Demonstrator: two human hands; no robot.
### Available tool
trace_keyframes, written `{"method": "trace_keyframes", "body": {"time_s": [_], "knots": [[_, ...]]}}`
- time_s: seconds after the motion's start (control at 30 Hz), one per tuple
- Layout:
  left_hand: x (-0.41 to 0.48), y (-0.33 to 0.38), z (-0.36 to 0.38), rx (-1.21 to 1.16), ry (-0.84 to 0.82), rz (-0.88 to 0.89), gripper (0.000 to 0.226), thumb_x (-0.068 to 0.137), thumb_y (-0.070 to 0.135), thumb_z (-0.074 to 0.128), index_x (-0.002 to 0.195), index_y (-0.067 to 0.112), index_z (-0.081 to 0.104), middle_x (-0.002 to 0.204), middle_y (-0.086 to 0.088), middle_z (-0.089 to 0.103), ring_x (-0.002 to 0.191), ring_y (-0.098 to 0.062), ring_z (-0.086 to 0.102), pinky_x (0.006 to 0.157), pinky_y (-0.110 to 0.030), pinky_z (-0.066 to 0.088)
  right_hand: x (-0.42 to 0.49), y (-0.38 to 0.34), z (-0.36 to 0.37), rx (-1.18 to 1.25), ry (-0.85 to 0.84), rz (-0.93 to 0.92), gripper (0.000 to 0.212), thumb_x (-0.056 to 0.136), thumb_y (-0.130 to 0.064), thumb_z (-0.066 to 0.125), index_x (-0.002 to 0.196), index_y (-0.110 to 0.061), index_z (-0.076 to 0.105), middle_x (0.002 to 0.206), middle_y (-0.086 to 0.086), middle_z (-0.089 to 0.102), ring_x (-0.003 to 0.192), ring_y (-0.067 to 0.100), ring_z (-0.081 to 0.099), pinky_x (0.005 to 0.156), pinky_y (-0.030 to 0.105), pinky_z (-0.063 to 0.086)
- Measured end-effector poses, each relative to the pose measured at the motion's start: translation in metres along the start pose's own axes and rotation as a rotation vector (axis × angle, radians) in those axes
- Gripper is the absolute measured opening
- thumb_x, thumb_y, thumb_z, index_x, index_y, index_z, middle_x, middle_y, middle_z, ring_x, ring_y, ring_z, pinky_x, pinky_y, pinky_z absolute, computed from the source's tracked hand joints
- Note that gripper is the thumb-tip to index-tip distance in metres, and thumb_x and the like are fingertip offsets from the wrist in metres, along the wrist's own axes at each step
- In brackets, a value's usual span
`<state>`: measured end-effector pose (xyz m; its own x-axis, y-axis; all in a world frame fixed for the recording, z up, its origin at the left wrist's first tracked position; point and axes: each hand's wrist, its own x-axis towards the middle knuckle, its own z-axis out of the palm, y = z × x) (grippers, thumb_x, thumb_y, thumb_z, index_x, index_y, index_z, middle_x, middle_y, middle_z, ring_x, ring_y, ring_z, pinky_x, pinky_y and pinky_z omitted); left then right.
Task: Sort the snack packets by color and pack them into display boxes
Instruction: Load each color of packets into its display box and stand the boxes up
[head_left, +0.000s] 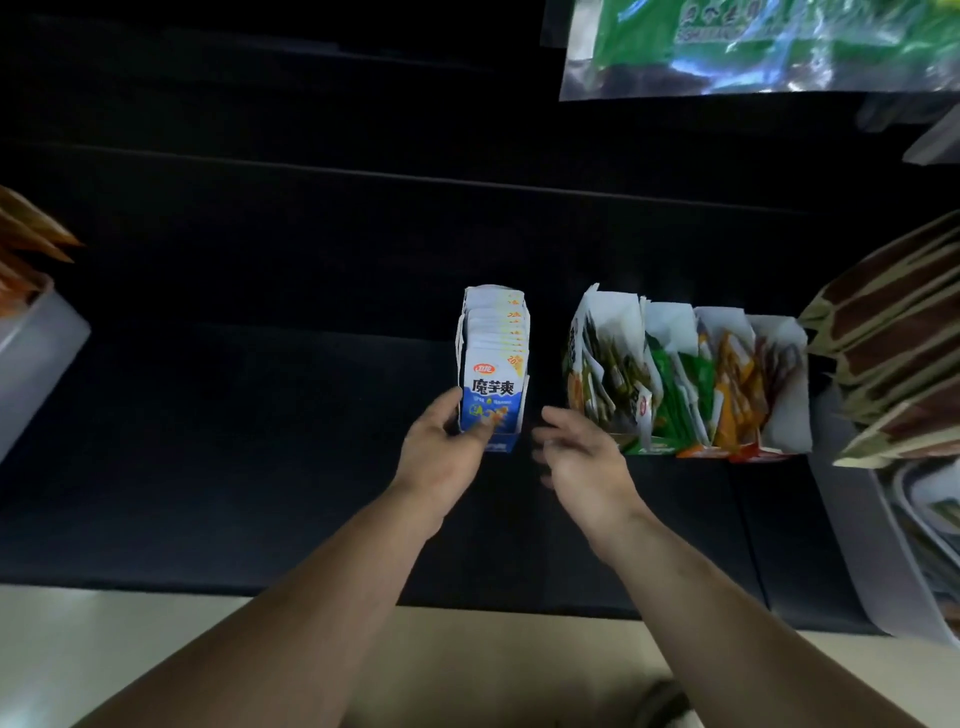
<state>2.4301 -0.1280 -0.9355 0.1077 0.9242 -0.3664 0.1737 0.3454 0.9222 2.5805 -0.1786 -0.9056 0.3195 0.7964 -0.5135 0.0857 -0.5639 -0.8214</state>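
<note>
Blue-and-white packets, green packets, orange packets, brown-and-tan striped packs, black table

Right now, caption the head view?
Left hand holds the full blue packet box, right hand open beside it, sorted boxes alongside.

Both bare forearms reach forward side by side. The left hand grips the blue box between thumb and fingers. The right hand hovers just beside it, fingers loosely spread, blurred.
</note>
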Motion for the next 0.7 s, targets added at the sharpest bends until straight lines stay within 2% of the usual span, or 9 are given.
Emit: {"method": "trace_keyframes", "body": {"time_s": [0.07,0.17,0.23,0.3,0.37,0.47,0.53,0.63,0.7], "knots": [[-0.006,-0.001,0.002,0.040,0.055,0.008,0.032,0.099,0.023,0.065,0.129,0.034,0.065,0.120,0.014,0.069,0.104,0.000,0.065,0.078,-0.013,0.046,-0.005,0.000,-0.007,-0.003,0.061,-0.012,0.032,0.099,-0.015,0.054,0.113,-0.041,0.067,0.113,-0.011,0.071,0.110,0.015,0.068,0.104,0.044,0.054],[-0.021,-0.006,0.014,0.355,0.256,0.249,0.018,0.095,0.023,0.067,0.113,0.023,0.067,0.111,0.007,0.063,0.091,-0.006,0.064,0.071,-0.016,0.048,-0.015,0.005,-0.024,-0.030,0.168,-0.048,0.025,0.095,-0.015,0.060,0.107,-0.033,0.073,0.099,-0.006,0.076,0.090,0.017,0.073,0.083,0.034,0.061],[-0.027,-0.006,0.032,0.416,0.140,0.424,0.015,0.093,0.019,0.067,0.107,0.023,0.070,0.105,0.007,0.064,0.089,-0.009,0.065,0.077,-0.024,0.053,-0.017,0.009,-0.037,-0.086,0.180,-0.059,0.032,0.090,-0.009,0.057,0.108,-0.030,0.074,0.100,-0.005,0.076,0.092,0.015,0.072,0.084,0.031,0.060],[-0.028,-0.005,0.052,0.442,-0.102,0.513,0.022,0.091,0.014,0.066,0.112,0.020,0.071,0.107,0.005,0.066,0.092,-0.006,0.064,0.087,-0.027,0.054,-0.015,0.012,-0.048,-0.152,0.096,-0.054,0.046,0.078,-0.009,0.051,0.109,-0.032,0.075,0.107,-0.008,0.076,0.106,0.012,0.069,0.101,0.037,0.055],[-0.024,-0.001,0.067,0.491,-0.241,0.564,0.029,0.090,0.011,0.063,0.118,0.017,0.070,0.114,0.004,0.065,0.096,-0.006,0.064,0.090,-0.026,0.053,-0.004,0.025,-0.061,-0.166,-0.013,-0.062,0.062,0.065,-0.011,0.046,0.108,-0.045,0.074,0.117,-0.012,0.075,0.121,0.011,0.064,0.114,0.041,0.046],[-0.013,0.002,0.083,0.489,-0.247,0.548,0.035,0.094,0.011,0.056,0.126,0.017,0.066,0.122,0.003,0.064,0.108,-0.013,0.065,0.096,-0.028,0.052,0.001,0.027,-0.084,-0.139,-0.043,-0.083,0.075,0.072,-0.002,0.047,0.112,-0.062,0.068,0.123,-0.016,0.071,0.126,0.011,0.061,0.116,0.038,0.044],[-0.008,0.004,0.090,0.480,-0.238,0.477,0.037,0.097,0.010,0.056,0.130,0.023,0.062,0.117,0.004,0.065,0.102,-0.015,0.066,0.090,-0.027,0.052,-0.003,0.020,-0.097,-0.113,0.010,-0.073,0.078,0.085,0.010,0.046,0.131,-0.050,0.063,0.126,-0.010,0.068,0.119,0.015,0.063,0.109,0.036,0.049],[-0.001,0.001,0.092,0.517,-0.274,0.362,0.051,0.096,0.013,0.054,0.136,0.045,0.048,0.105,0.011,0.069,0.087,-0.010,0.066,0.078,-0.026,0.051,-0.002,0.017,-0.107,-0.109,0.022,-0.055,0.065,0.092,0.009,0.047,0.133,-0.038,0.064,0.124,-0.003,0.068,0.118,0.017,0.063,0.099,0.027,0.049],[0.000,-0.001,0.091,0.596,-0.313,0.355,0.057,0.095,0.016,0.054,0.139,0.049,0.039,0.114,0.012,0.070,0.097,-0.012,0.068,0.086,-0.031,0.055,-0.002,0.015,-0.110,-0.099,0.041,-0.068,0.048,0.098,-0.003,0.053,0.124,-0.039,0.068,0.117,-0.004,0.070,0.113,0.016,0.065,0.101,0.034,0.052]]}}
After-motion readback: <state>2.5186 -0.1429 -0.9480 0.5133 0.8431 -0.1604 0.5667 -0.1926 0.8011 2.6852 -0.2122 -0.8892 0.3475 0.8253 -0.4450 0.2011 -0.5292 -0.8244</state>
